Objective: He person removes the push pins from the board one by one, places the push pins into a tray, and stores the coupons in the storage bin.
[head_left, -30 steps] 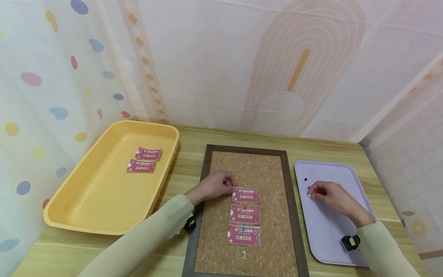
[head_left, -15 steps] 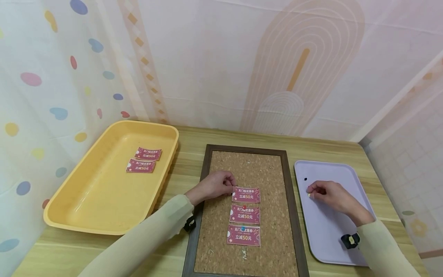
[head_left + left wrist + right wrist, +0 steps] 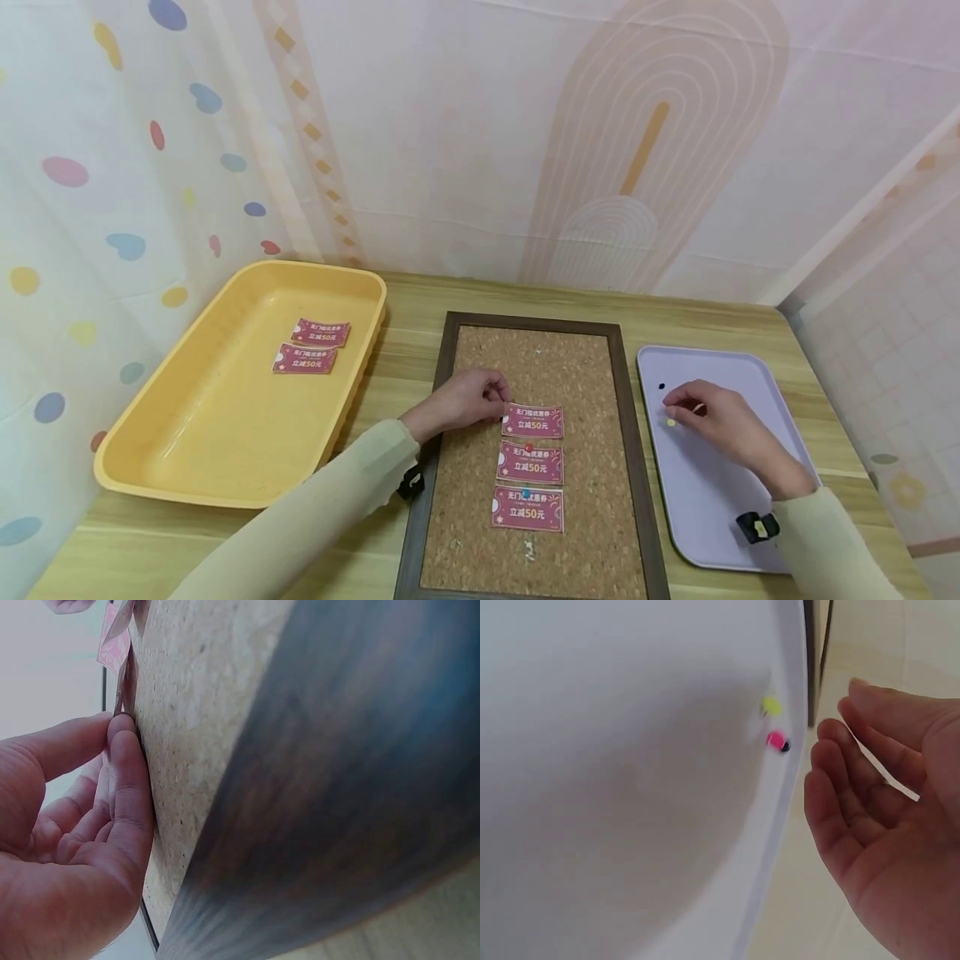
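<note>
My left hand (image 3: 470, 397) pinches the left edge of a pink coupon (image 3: 533, 422) lying on the framed corkboard (image 3: 600, 533). In the left wrist view, its thumb and finger close on the paper's edge. Below it are two more coupons, the middle one (image 3: 529, 468) with a red push pin (image 3: 528, 448), the lower one (image 3: 527, 513) with a blue push pin (image 3: 527, 492). Over the lilac tray (image 3: 712, 517), my right hand (image 3: 720, 417) has loosely bent fingers with nothing visible between them. Near its fingertips lie a yellow pin (image 3: 771, 706), a pink pin (image 3: 776, 739) and a black pin (image 3: 662, 386).
At the left stands a deep yellow bin (image 3: 217, 400) with two more coupons (image 3: 304, 359) inside. The corkboard's raised dark frame (image 3: 645, 517) lies between bin and tray. A patterned curtain (image 3: 450, 167) hangs behind the wooden table (image 3: 420, 292).
My right fingertips have shifted slightly up from the yellow pin, which now shows more fully on the tray. The left hand keeps its pinch on the coupon in the same place.
</note>
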Available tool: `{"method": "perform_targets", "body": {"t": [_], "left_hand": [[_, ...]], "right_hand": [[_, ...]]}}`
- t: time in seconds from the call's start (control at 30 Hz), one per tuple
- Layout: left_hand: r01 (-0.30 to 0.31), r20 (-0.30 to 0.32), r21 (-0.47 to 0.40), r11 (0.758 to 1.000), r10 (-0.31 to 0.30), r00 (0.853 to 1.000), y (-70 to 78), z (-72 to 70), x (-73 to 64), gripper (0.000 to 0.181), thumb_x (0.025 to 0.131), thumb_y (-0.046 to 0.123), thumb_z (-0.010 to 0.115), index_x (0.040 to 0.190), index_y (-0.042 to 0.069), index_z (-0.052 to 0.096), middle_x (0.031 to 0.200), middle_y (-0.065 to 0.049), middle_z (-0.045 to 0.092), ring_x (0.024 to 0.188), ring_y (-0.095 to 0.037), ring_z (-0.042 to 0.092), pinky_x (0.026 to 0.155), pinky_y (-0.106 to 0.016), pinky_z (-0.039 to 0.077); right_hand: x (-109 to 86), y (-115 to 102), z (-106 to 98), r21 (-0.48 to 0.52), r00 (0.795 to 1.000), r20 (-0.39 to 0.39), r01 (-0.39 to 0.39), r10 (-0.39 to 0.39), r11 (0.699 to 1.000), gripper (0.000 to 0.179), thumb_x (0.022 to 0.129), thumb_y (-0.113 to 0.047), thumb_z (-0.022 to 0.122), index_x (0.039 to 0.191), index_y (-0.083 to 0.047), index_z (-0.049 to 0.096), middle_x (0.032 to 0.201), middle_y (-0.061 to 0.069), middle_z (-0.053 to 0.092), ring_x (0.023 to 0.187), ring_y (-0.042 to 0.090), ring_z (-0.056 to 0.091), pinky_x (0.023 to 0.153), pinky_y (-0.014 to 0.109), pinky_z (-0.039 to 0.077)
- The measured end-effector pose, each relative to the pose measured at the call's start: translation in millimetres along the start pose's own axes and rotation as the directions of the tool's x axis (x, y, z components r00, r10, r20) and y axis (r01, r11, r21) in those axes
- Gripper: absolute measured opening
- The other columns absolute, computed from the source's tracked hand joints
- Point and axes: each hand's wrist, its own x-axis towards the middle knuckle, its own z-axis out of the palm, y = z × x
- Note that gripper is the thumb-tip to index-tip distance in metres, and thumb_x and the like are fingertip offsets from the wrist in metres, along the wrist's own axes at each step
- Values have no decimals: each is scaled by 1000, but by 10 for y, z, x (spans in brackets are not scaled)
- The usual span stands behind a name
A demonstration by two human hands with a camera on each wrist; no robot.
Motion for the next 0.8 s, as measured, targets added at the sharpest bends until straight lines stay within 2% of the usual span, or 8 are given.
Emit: {"method": "perform_targets", "body": {"t": [0.13,0.27,0.4,0.5,0.7,0.8], "left_hand": [[-4,4,-9,1000,4,1000,-4,-4,2,7,94,10,76,96,9,69,81,2,66,72,-12,56,65,-26,46],[-1,7,-13,1000,1,1000,-5,-3,3,6,94,10,75,96,9,69,82,1,67,73,-12,57,65,-26,46],[7,9,-8,1000,-7,1000,-8,-4,9,5,95,9,74,96,10,69,82,2,67,73,-12,57,65,-25,45],[3,9,-7,1000,-3,1000,-8,-6,12,5,95,9,74,96,10,69,82,2,67,73,-12,57,65,-25,45],[-16,13,-18,1000,16,1000,-8,-16,6,6,95,9,75,96,9,69,81,2,67,72,-12,57,65,-26,46],[-5,16,-30,1000,5,1000,-15,-17,9,6,94,9,75,96,9,69,81,2,68,71,-12,57,64,-26,46]], "right_hand": [[-2,-115,71,-22,993,-50,106,-107,994,8,93,-5,76,100,-9,75,101,2,73,89,11,65,74,33,56],[-1,-228,160,-48,978,-60,195,-198,980,16,93,-5,76,109,-8,75,114,7,74,100,23,69,78,40,57],[12,-326,237,-44,977,2,214,-214,976,30,95,-12,75,123,-5,72,129,14,69,115,35,67,90,51,55],[29,-384,291,-38,975,68,215,-212,976,36,96,-16,75,129,-4,70,135,16,66,123,39,63,99,57,50],[48,-480,374,-74,961,193,215,-197,974,43,96,-20,75,134,-1,67,143,19,60,133,41,55,106,60,44],[57,-505,396,-100,952,241,215,-186,971,48,96,-24,76,136,0,65,147,19,56,137,41,51,108,59,43]]}}
